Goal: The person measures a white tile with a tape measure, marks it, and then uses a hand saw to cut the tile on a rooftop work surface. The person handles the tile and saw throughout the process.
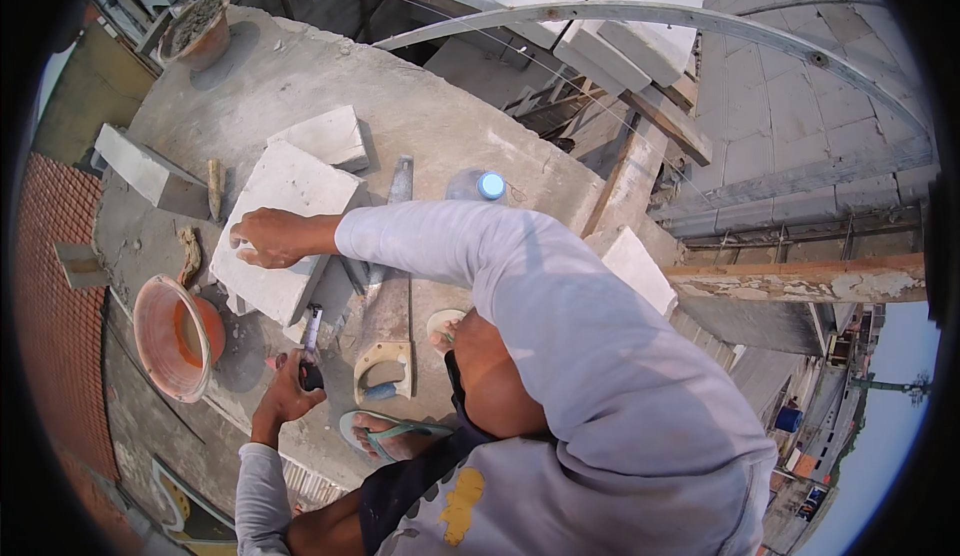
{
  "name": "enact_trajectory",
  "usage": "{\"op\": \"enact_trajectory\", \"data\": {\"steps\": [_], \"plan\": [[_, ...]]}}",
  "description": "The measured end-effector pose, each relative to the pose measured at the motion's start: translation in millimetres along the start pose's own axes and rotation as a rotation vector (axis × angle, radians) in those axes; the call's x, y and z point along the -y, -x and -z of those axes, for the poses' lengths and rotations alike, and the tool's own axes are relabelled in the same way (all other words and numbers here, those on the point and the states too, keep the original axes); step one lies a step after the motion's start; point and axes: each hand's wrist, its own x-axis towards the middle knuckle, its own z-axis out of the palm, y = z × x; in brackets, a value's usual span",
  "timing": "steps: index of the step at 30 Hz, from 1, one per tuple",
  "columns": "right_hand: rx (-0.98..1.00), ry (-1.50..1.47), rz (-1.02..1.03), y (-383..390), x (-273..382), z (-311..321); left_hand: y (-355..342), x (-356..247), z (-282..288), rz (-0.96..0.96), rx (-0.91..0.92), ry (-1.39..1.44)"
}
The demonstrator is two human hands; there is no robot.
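Beyond, an orange tub (207,52) holds grey material (193,22). The right hand (268,238), grip unclear, rests on a white rectangular block (297,184) beside an orange plastic bucket (157,328); the left hand (288,392) clasps a black tape measure (312,375).

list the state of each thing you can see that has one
Left hand: closed around the tape measure
Tape measure: blade partly out
Right hand: resting on the white block, fingers bent
White block: lying broad side up
Handsaw: lying flat, unheld
Bottle: blue cap on
Orange bucket: open at the top
Far bucket: holding grey mix
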Motion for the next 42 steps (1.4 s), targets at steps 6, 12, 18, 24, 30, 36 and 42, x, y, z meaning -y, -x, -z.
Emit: {"op": "enact_trajectory", "data": {"steps": [6, 12, 18, 24, 30, 36, 42], "plan": [[0.156, -0.002, -0.029, 11.7, 8.0, 4.9, 16.5, -16.3, 0.9, -0.016, 0.044, 0.011], [0.385, 0.057, -0.086, 13.5, 15.0, 3.7, 34.7, -9.9, 9.5, -0.128, -0.066, 0.195], [0.550, 0.198, -0.132, 12.2, 23.1, 10.4, 36.9, -18.4, 37.1, -0.173, -0.240, 0.553], [0.449, -0.070, -0.301, 8.3, 25.3, 12.0, 36.5, -20.2, 58.4, -0.040, -0.312, 0.481], [0.322, -0.190, -0.428, 9.3, 14.0, 6.6, 23.5, -31.2, 76.1, -0.005, -0.325, 0.545], [0.284, -0.186, -0.444, 11.1, 3.7, 7.1, -0.1, -17.5, 69.6, 0.065, -0.355, 0.644], [0.334, 0.038, -0.399, 11.1, 3.1, 15.8, -9.2, -15.9, 65.1, 0.119, -0.312, 0.711]]}}
